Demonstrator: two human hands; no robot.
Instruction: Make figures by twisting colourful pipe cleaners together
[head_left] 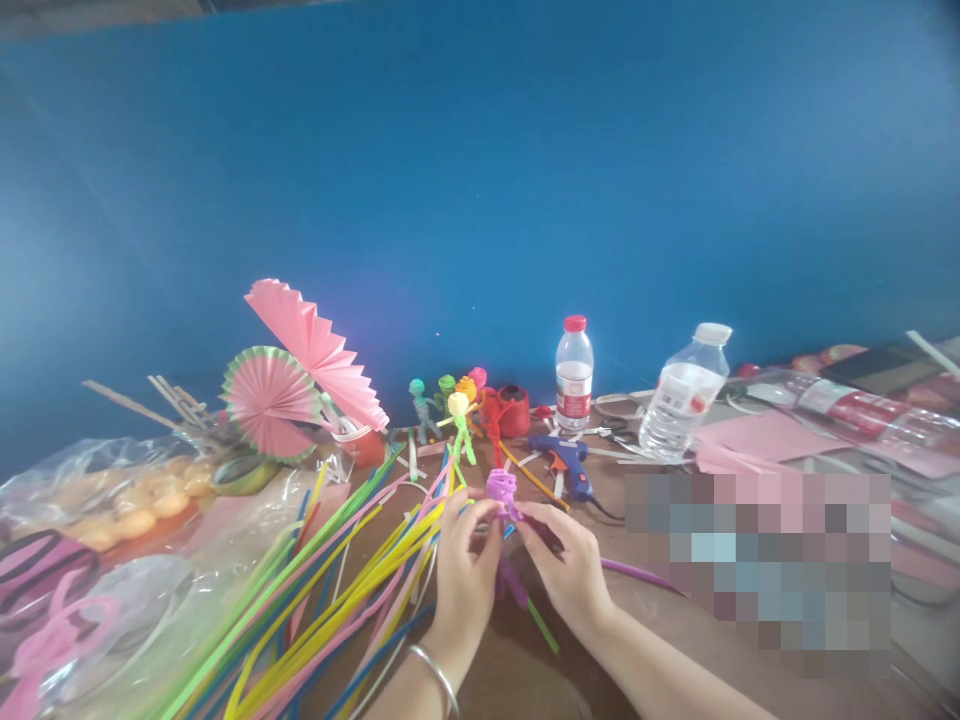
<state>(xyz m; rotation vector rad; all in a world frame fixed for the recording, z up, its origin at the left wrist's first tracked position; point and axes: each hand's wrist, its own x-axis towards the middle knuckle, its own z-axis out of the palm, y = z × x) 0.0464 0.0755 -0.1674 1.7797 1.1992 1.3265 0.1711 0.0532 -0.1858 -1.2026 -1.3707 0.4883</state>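
Blue wall (480, 170) fills most of the view, and below it the table (525, 670) carries a wide fan of pipe cleaners (330, 580) at the left, paper fans (300, 385), two bottles (574, 375), a glue gun (564, 462) and small finished figures (457, 420). Near the middle front, the left hand (463, 575) and the right hand (568, 570) both pinch a purple figure (502, 492), just above the table. To do this step well, I judge the fingers should hold close under the coiled head and twist slowly, so the wire does not spring open. The lower part of the purple figure is hidden between the hands. A blurred block covers the table at the right.
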